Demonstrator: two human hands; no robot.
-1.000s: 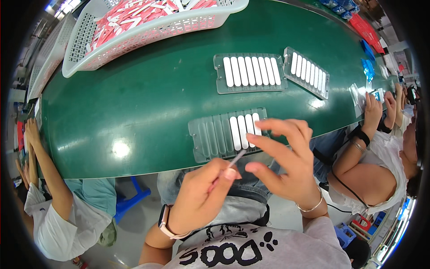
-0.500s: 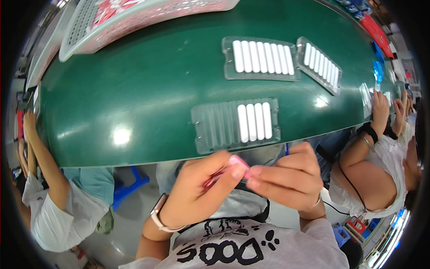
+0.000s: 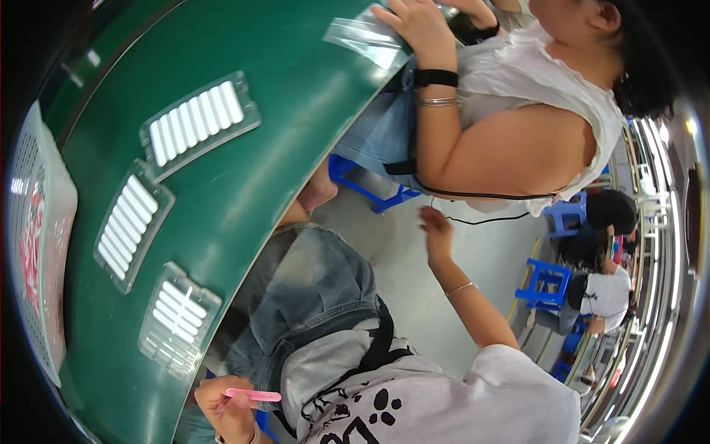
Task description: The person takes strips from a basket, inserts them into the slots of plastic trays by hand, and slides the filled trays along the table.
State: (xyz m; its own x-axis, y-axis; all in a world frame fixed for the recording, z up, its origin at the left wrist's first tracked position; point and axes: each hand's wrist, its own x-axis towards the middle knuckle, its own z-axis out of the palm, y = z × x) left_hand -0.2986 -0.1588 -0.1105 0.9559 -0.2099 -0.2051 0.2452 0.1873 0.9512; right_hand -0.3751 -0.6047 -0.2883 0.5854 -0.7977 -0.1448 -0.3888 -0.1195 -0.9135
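My left hand (image 3: 226, 416) is closed at the lower left, just off the table edge. Between its thumb and fingers it pinches a slim pink flat stick (image 3: 255, 396) with rounded ends. My right hand (image 3: 438, 235) is stretched out to the right over the floor, slightly blurred. Its fingers look loosely apart, and nothing shows in them. Nearest to the left hand on the table lies a clear plastic tray (image 3: 157, 342), partly filled with white rounded sticks (image 3: 180, 312). Two more clear trays, with several white sticks each, lie beyond it, their corners close together.
The green table (image 3: 244, 170) curves along the left. A white basket (image 3: 63, 200) with red and white items stands at its far side. A co-worker's arm (image 3: 440, 140) rests at the table, by clear plastic bags (image 3: 362, 41). Blue stools (image 3: 546, 285) stand to the right.
The view has swung to the right. My hands have parted: the left keeps the pink stick, while the right has let go of it and moved far out to the right.
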